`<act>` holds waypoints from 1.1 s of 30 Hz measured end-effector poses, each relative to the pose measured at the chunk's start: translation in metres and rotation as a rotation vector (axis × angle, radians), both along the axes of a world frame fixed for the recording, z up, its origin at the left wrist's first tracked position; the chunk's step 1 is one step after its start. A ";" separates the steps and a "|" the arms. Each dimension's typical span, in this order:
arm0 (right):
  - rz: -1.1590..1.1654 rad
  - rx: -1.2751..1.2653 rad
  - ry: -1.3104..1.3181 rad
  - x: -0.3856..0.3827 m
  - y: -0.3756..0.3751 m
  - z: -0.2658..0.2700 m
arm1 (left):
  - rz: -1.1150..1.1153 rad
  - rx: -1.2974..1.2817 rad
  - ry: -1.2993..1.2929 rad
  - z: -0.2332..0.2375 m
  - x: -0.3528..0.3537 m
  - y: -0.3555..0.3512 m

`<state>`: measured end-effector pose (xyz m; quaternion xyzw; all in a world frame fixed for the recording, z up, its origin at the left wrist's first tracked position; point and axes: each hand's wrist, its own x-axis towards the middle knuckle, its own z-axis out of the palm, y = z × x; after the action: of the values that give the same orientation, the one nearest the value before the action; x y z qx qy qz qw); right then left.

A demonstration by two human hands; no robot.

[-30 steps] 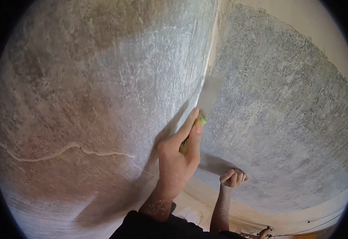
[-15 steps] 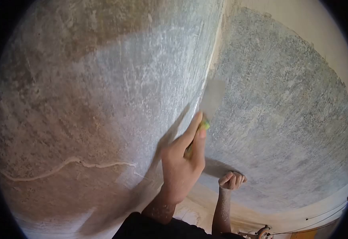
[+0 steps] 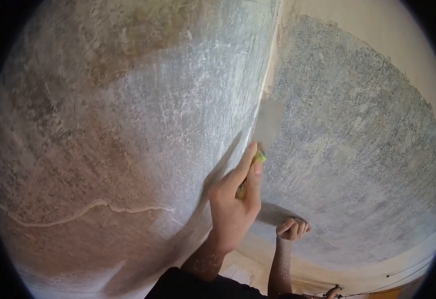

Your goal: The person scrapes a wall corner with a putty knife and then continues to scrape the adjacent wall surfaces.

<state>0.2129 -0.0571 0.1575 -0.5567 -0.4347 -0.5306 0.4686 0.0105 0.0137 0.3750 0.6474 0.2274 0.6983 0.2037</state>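
Note:
My left hand (image 3: pixel 235 199) grips a putty knife by its handle, which shows green and yellow between the thumb and fingers. The flat grey blade of the putty knife (image 3: pixel 269 122) points upward and lies against the grey wall surface, right beside the pale corner line (image 3: pixel 273 65). Lower and to the right, my right hand (image 3: pixel 294 229) is closed in a fist close to the right-hand wall surface (image 3: pixel 347 134); nothing sticks out of it. White specks dot both forearms.
On the left, a second mottled surface (image 3: pixel 143 124) carries a pale wavy crack line (image 3: pixel 98 203). A cream unpatched band (image 3: pixel 392 35) borders the grey area at the upper right. Thin dark wires (image 3: pixel 407 269) and a small round fitting (image 3: pixel 334 292) show at the lower right.
The view has shifted a little. My left hand and the putty knife appear slightly farther right and lower in the picture; the grip is the same. My right hand stays a fist.

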 end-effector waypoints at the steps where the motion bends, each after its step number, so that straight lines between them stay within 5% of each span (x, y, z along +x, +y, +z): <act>1: 0.001 0.000 -0.007 0.002 0.003 0.002 | 0.000 0.023 -0.003 0.002 0.002 0.000; 33: 0.036 0.052 0.089 -0.006 0.006 0.004 | -0.057 -0.134 0.047 0.034 0.006 -0.002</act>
<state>0.2068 -0.0514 0.1614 -0.5595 -0.4093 -0.5081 0.5111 0.0168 0.0118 0.4095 0.6547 0.2598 0.6600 0.2611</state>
